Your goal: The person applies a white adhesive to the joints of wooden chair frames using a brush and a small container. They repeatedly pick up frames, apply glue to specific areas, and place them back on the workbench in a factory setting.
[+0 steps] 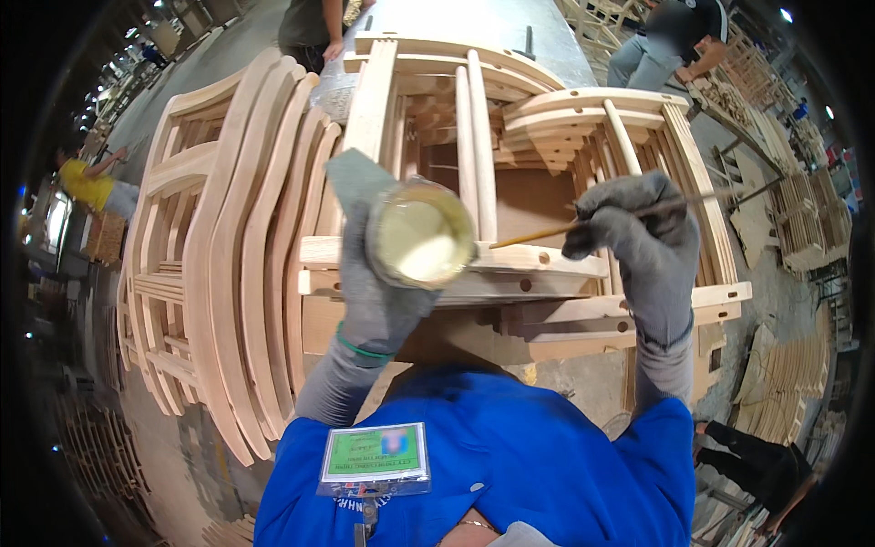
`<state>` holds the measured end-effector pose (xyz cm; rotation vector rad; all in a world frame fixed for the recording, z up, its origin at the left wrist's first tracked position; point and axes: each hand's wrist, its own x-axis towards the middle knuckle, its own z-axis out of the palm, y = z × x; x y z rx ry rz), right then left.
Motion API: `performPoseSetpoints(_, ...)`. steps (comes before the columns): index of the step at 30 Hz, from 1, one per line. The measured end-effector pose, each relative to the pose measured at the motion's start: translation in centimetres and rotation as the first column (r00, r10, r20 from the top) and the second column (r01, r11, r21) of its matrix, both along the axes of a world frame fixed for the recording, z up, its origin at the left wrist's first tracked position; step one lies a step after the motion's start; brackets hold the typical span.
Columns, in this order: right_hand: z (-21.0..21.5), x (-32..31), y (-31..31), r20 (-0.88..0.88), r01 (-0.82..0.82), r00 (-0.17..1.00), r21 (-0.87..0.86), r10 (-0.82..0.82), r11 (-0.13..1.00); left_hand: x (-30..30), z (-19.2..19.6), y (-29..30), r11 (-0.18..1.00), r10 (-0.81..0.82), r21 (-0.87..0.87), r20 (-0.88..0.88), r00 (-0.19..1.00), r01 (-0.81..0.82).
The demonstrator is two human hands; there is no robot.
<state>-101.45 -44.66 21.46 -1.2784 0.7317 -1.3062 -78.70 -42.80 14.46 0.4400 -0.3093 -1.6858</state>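
Observation:
My left hand (378,305), in a grey glove, is closed round an open tub of cream-coloured liquid (424,239). A flat grey-green blade-like piece (358,176) sticks out beside the tub on the same side; how it is held is hidden. My right hand (643,242), also gloved, pinches a thin wooden stick (538,236) whose tip points left toward the tub, apart from its rim. Under both hands lie wooden frames (547,263) with round holes along their rails. Two pale round rungs (475,150) rise between them.
Curved wooden chair-back frames (232,228) stand packed at the left. Behind the work is a pale tabletop (456,16). One person (314,27) stands at the far left of it, another person (670,46) sits at the far right. Stacked wooden parts (807,214) line the right side.

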Motion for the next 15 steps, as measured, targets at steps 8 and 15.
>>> performPoseSetpoints(8, -0.5, 2.9, 1.6, -0.28, -0.004, 0.96, -0.115, -0.028, 0.993, -0.3, -0.6, 0.8, 0.905, 0.161, -0.423, 0.251, 0.955, -0.041)
performPoseSetpoints(15, -1.9, 3.4, 1.4, -0.157, -0.024, 0.987, 0.06, 0.033, 0.998, 0.4, -0.2, 0.5, 0.995, -0.088, -0.039, -0.027, 0.996, 0.087)
